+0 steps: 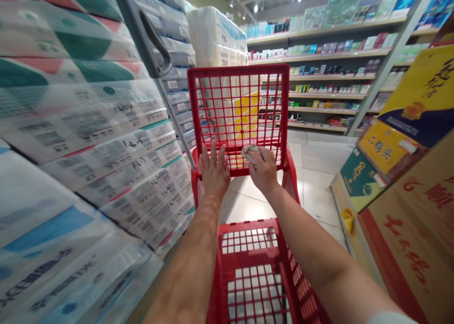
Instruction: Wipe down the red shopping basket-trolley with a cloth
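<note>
A red plastic shopping basket (pixel 238 70) with grid walls stands in front of me, its grey pull handle (pixel 144 35) rising at the left. My left hand (pixel 215 172) lies against the low part of the far grid wall with its fingers spread. In my right hand (pixel 265 170) a crumpled whitish cloth (pixel 251 153) is bunched between the fingers, close to the same grid. Both forearms reach over the basket's near part. Whether the cloth touches the grid I cannot tell.
Stacked packs of tissue paper (pixel 106 111) rise close along the left. Boxes (pixel 407 182) printed with red and yellow crowd the right side. Shelves (pixel 326 64) of small goods stand at the back, beyond the pale tiled floor (pixel 315 187).
</note>
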Demonstrator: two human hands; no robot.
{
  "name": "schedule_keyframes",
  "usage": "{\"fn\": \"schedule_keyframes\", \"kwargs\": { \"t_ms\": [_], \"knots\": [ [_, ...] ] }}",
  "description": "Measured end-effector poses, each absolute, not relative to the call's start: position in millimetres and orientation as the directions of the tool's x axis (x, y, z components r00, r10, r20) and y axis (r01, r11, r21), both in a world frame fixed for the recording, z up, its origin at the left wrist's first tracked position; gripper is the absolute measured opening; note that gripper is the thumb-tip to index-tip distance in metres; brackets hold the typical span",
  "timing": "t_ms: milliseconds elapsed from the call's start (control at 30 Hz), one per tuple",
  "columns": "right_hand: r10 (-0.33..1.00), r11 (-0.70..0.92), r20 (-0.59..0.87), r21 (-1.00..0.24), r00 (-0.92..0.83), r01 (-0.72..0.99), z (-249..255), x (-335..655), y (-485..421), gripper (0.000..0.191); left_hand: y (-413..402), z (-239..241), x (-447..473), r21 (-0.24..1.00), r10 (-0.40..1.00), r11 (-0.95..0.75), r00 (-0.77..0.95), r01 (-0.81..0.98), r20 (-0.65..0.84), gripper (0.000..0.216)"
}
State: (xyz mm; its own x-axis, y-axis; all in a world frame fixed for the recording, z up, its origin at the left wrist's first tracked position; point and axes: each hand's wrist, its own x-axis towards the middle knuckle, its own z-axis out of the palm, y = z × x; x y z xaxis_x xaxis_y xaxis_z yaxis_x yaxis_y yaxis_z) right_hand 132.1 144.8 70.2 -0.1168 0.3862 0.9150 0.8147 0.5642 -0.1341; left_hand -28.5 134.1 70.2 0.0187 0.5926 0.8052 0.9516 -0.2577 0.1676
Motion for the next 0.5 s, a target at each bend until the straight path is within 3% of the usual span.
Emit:
{"fn": "schedule_keyframes", "kwargs": {
  "t_ms": [167,300,433,500],
  "knots": [
    [0.367,0.63,0.9,-0.054,-0.236,0.774,69.9,128.4,143.3,0.033,133.5,70.9,-28.6,0.162,0.602,-0.251,0.023,0.954,0.798,0.059],
    [0.33,0.574,0.94,-0.124,-0.09,0.809,70.7,127.3,142.2,0.033,131.2,72.8,-27.5,0.159,0.602,-0.23,0.012,0.96,0.799,0.055],
    [0.339,0.625,0.919,-0.059,-0.202,0.778,73.7,129.0,142.3,0.031,129.6,74.2,-26.3,0.164,0.598,-0.229,0.005,0.96,0.801,0.052],
    [0.314,0.628,0.935,-0.072,-0.167,0.775,76.5,133.2,143.6,0.03,130.1,73.8,-26.7,0.168,0.593,-0.226,-0.001,0.96,0.805,0.051]
  ]
}}
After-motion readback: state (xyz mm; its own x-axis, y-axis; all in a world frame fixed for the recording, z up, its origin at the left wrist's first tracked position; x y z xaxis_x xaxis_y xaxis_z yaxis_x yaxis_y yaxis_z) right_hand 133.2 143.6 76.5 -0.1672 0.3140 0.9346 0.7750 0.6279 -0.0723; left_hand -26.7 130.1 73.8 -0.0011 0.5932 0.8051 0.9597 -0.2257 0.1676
